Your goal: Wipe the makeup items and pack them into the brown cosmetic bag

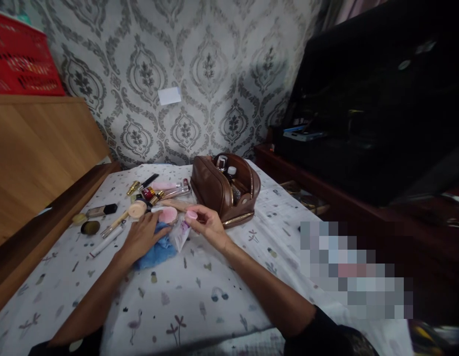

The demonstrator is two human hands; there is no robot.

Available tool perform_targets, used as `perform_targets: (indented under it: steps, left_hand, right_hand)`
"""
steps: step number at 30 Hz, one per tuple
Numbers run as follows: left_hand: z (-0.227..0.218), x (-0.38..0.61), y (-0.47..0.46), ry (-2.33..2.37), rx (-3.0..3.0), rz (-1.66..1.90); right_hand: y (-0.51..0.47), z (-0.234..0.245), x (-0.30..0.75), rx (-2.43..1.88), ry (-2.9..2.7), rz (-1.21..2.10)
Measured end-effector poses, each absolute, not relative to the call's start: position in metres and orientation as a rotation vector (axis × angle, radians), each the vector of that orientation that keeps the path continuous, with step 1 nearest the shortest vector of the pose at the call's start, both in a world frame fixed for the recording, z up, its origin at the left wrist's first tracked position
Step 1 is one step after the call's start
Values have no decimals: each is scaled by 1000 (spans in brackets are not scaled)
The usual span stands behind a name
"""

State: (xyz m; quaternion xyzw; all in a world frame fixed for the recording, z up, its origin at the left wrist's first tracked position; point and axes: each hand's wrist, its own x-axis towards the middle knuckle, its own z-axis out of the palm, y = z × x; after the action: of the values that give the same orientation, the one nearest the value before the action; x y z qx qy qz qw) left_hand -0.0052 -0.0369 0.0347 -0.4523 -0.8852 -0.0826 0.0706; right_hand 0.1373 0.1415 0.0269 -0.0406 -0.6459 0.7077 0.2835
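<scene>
My right hand point(210, 228) pinches a small pink round piece point(191, 215), like a little sponge or cap, between thumb and fingertips. Just below it lies a small clear plastic bag point(180, 238) with purple print. My left hand point(143, 236) rests over a crumpled blue cloth point(155, 254), its fingers stretched out and the thumb apart. Beside those fingertips is a pink oval puff point(167, 214); whether they touch it I cannot tell. A round beige compact point(137, 209) sits just beyond the left knuckles.
A brown cosmetic bag point(210, 185) stands unzipped behind my right hand, bottles inside. Several lipsticks and tubes point(155, 194) lie beyond my hands. Left of them are a foundation bottle point(101, 210), a dark round lid point(90, 227) and a white pen point(105, 243). A printed sheet point(199, 316) covers the surface.
</scene>
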Motion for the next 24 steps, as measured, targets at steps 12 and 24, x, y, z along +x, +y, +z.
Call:
perform_targets:
  steps: [12, 24]
  left_hand:
    - [88, 54, 11, -1766, -1770, -647]
    - [70, 97, 113, -1612, -1836, -322]
  right_hand:
    - [170, 111, 221, -125, -1877, 1399]
    - [232, 164, 241, -312, -1802, 814]
